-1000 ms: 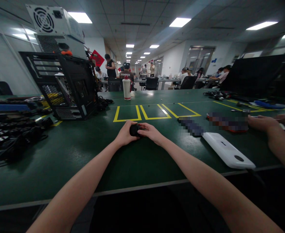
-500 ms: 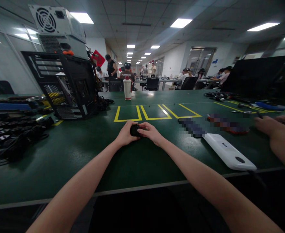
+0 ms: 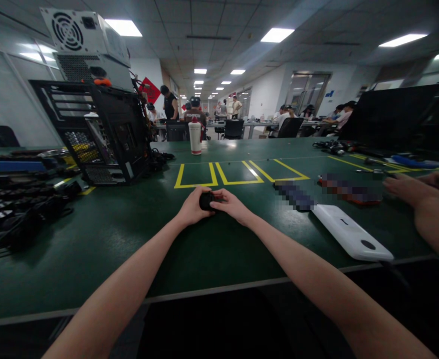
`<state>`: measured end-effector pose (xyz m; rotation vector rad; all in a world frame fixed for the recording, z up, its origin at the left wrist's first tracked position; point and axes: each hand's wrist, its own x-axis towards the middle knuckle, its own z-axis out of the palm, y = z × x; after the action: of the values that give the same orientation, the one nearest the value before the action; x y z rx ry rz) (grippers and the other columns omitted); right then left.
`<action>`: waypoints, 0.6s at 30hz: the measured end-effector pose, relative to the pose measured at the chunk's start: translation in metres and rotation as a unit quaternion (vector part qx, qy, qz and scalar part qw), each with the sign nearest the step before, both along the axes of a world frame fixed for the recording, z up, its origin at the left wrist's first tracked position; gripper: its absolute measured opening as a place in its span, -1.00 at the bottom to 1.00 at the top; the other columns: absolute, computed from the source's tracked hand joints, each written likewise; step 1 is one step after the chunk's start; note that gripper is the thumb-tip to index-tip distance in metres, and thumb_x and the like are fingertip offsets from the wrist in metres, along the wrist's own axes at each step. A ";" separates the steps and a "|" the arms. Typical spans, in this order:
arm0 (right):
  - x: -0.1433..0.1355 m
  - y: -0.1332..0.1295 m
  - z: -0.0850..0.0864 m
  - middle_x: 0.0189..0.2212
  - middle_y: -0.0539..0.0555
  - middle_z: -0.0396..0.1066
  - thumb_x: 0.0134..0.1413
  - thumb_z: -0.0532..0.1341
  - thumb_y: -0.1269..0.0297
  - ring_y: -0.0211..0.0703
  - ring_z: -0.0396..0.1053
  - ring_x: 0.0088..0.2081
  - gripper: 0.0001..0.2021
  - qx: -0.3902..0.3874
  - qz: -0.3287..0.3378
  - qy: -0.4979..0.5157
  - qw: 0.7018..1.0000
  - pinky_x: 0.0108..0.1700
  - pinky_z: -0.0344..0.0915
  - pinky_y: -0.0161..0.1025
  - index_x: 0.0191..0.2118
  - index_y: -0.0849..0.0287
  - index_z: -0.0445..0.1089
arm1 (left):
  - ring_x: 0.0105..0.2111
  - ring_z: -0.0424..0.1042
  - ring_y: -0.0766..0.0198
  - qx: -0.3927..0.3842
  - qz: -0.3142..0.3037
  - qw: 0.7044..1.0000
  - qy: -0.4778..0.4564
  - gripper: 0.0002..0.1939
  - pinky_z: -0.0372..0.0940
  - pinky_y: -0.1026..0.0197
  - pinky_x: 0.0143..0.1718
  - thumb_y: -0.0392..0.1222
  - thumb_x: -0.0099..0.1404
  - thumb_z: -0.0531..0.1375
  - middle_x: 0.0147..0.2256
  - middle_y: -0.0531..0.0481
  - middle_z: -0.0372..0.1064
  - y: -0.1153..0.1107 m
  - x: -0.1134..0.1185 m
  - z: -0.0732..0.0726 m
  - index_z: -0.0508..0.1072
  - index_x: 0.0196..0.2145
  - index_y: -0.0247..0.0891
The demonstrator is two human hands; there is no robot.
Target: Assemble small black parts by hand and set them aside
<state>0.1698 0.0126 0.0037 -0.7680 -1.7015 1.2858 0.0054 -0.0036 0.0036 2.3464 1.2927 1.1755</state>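
A small round black object (image 3: 206, 201) is held between my two hands, low over the green table, just short of the yellow tape marks; its exact kind does not show. My left hand (image 3: 194, 207) is closed around its left side, thumb nearer me and fingers at the top. From the right, my right hand (image 3: 231, 205) pinches the object's edge with thumb and fingers. Part of the object is covered by the fingers.
Left stands a black computer case (image 3: 96, 129) with power supplies (image 3: 85, 37) on top, near tangled cables (image 3: 21, 209). A cup (image 3: 195, 138) stands beyond the tape. Rightward lie a white power bank (image 3: 350, 232), two blurred phones and another person's hand (image 3: 410, 189).
My right thumb and fingers have shifted slightly on the black object, showing more of its face. At the far right, the other person's hand has moved a little leftward.
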 end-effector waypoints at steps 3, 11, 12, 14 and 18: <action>-0.002 0.001 -0.001 -0.27 0.04 0.33 -0.16 0.22 0.24 -0.22 0.29 -0.20 -0.73 0.001 -0.006 0.002 1.000 -0.08 0.21 -0.11 -0.26 0.17 0.26 | -0.09 0.26 0.12 -0.017 -0.001 1.000 -0.001 -0.37 0.15 0.01 -0.05 -0.24 -0.14 0.28 -0.09 -0.09 0.23 -0.003 0.001 0.002 0.16 -0.09 -0.22; -0.001 0.001 0.001 -0.18 0.08 0.29 -0.22 0.26 0.37 -0.21 0.28 -0.14 -0.65 -0.021 0.029 0.025 0.999 -0.01 0.16 -0.12 -0.20 0.19 0.26 | -0.14 0.29 0.13 -0.018 0.002 1.000 -0.001 -0.40 0.20 0.05 -0.10 -0.24 -0.14 0.28 -0.13 -0.07 0.25 -0.005 0.001 0.004 0.18 -0.11 -0.23; 0.000 0.001 0.001 -0.18 0.06 0.29 -0.24 0.27 0.39 -0.22 0.28 -0.14 -0.65 -0.013 0.037 0.030 0.999 0.00 0.15 -0.13 -0.21 0.18 0.26 | -0.13 0.29 0.13 -0.017 0.004 1.000 -0.001 -0.40 0.19 0.05 -0.10 -0.24 -0.13 0.28 -0.13 -0.07 0.25 -0.005 0.001 0.004 0.18 -0.11 -0.23; 0.002 -0.001 0.001 -0.21 0.03 0.28 -0.29 0.29 0.42 -0.22 0.28 -0.14 -0.61 -0.004 0.038 0.030 0.999 -0.01 0.17 -0.13 -0.22 0.16 0.25 | -0.13 0.29 0.12 -0.017 0.005 1.000 -0.004 -0.41 0.18 0.05 -0.10 -0.24 -0.13 0.27 -0.14 -0.07 0.25 -0.005 0.001 0.004 0.18 -0.11 -0.23; 0.003 -0.003 0.001 -0.27 0.03 0.29 -0.22 0.26 0.32 -0.22 0.29 -0.19 -0.68 -0.013 0.021 0.012 1.000 -0.10 0.23 -0.12 -0.24 0.14 0.24 | -0.13 0.29 0.11 -0.024 0.006 1.000 -0.007 -0.39 0.17 0.04 -0.09 -0.23 -0.15 0.28 -0.13 -0.08 0.25 -0.004 0.000 0.003 0.18 -0.10 -0.23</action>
<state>0.1730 0.0091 0.0047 -0.7330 -1.6938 1.3431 0.0057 -0.0080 0.0066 2.2948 1.3183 1.1499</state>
